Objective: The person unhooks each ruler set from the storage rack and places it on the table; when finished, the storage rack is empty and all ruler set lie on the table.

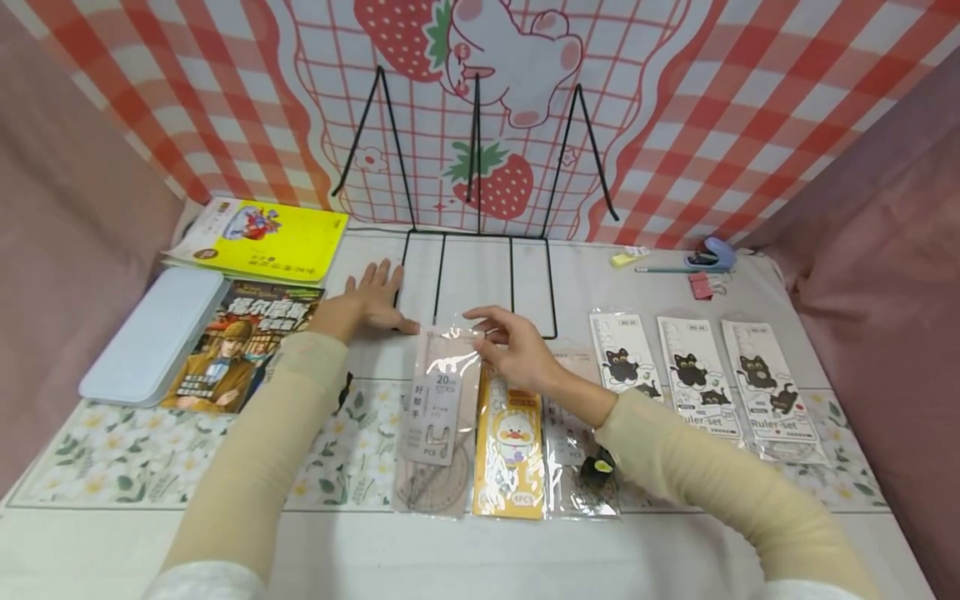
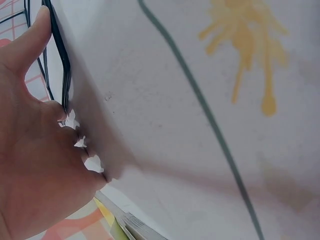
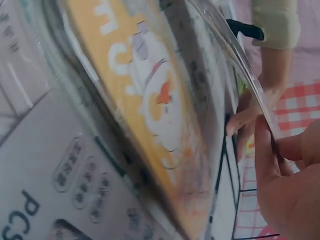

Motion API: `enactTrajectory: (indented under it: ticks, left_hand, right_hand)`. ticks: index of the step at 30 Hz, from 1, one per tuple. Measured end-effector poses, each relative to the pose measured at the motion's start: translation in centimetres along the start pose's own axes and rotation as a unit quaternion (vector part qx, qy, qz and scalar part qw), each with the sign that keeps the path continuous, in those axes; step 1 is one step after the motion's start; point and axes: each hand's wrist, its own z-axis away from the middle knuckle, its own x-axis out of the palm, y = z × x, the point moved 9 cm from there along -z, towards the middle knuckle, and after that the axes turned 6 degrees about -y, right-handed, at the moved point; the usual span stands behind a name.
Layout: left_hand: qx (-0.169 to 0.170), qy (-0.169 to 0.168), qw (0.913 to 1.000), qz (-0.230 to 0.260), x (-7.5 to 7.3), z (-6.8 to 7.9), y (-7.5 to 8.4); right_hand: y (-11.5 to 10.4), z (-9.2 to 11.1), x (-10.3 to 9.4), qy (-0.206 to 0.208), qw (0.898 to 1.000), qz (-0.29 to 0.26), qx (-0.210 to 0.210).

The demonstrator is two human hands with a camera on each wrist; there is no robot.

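My left hand lies on the table with fingers spread, at the left side of a black wire rack. In the left wrist view its thumb rests along the rack's wire. With thumb and fingers, my right hand pinches the top right corner of a clear-bagged ruler set, a pale pink packet with a protractor. Its clear plastic edge shows bent up in the right wrist view. Beside it lie a yellow duck-print packet and another pale ruler set, partly under my right forearm.
Several cat-print ruler sets lie at the right. Behind them are pink binder clips, a pencil, a blue stapler-like item and a small yellow item. A yellow book, dark-covered book and pale blue case lie left.
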Motion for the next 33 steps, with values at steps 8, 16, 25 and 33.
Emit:
enactTrajectory:
  ticks: [8, 16, 25, 33]
  left_hand:
    - [-0.005, -0.008, 1.0000, -0.002, 0.3, -0.1, 0.1]
    - [-0.002, -0.011, 0.9999, -0.004, 0.1, -0.2, 0.2]
    - [-0.005, -0.015, 0.9999, 0.002, 0.2, -0.2, 0.0]
    - [-0.004, -0.016, 0.9999, 0.004, 0.3, -0.3, -0.3]
  right_hand:
    - [2.4, 0.1, 1.1, -0.051, 0.995, 0.037, 0.083]
    - [3.0, 0.3, 1.4, -0.079, 0.990, 0.025, 0.113]
    - [2.5, 0.7, 1.6, -0.110, 0.984, -0.012, 0.139]
    - [2.1, 1.0, 1.9, -0.129, 0.979, -0.032, 0.152]
